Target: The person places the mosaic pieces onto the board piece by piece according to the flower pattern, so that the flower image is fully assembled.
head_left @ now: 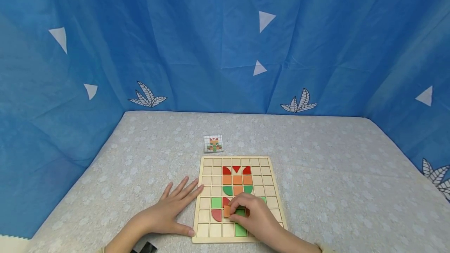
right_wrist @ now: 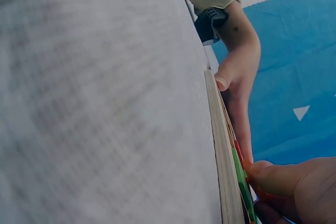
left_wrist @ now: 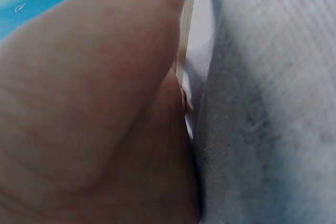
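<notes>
A wooden grid board (head_left: 276, 190) lies on the table, with red, orange and green tiles set in its cells. My right hand (head_left: 258, 216) pinches an orange square tile (head_left: 226, 211) between thumb and fingers, low over the board. Beside that tile are a red quarter-circle tile (head_left: 216, 215) and a light green square tile (head_left: 216, 202). Flat on the table, my left hand (head_left: 168, 214) has its fingers spread, with thumb and fingertips at the board's left edge. Some tiles are hidden under the right hand. In the left wrist view, the left hand (left_wrist: 79, 103) fills much of the picture.
A small pattern card (head_left: 213, 143) lies just behind the board, printed with a coloured figure on a grid. Patterned pale cloth (head_left: 327, 159) covers the table. Blue curtain (head_left: 197, 42) encloses the back and sides. A black object (head_left: 147, 247) sits by the left wrist.
</notes>
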The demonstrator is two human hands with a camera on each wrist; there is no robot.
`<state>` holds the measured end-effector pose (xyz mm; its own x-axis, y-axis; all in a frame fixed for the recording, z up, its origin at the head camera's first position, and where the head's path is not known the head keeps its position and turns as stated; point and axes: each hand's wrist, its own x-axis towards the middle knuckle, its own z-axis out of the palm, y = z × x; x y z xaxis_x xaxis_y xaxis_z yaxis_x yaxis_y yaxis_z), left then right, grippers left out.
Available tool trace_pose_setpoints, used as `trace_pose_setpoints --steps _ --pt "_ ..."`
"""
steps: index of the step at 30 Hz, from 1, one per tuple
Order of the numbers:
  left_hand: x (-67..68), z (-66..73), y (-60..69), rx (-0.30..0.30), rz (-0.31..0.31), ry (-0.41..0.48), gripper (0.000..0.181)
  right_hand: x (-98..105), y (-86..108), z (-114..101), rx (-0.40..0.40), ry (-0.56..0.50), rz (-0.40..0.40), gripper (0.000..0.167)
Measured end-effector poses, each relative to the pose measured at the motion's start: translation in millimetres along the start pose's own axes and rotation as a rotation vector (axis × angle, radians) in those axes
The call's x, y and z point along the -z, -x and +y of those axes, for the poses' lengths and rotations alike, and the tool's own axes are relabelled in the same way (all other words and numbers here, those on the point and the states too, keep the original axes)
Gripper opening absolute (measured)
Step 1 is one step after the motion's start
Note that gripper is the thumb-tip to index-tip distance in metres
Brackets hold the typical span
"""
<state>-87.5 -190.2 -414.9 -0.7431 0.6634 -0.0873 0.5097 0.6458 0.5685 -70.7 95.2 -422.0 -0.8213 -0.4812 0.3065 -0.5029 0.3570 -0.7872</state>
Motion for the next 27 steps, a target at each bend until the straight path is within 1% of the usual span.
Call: trace_pose_setpoints --steps 8,17,21,27 --pt "0.3 0.1 0.0 0.005 -0.005 0.002 0.102 -1.6 1.5 -0.3 0.063 0.077 0.014 0.020" --pt "1.3 1.5 0.4 0.011 -0.004 -0.007 0.103 -5.2 2.8 1.4 0.079 0.117 0.037 0.023" --pt "1.6 3.0 0.6 0.017 -0.005 -0.003 0.103 -5.5 3.3 1.3 0.063 0.101 0.037 0.022" --pt "1.7 3.5 1.0 0.010 -0.002 -0.005 0.103 -0.2 2.3 -4.2 0.003 0.020 0.047 0.015"
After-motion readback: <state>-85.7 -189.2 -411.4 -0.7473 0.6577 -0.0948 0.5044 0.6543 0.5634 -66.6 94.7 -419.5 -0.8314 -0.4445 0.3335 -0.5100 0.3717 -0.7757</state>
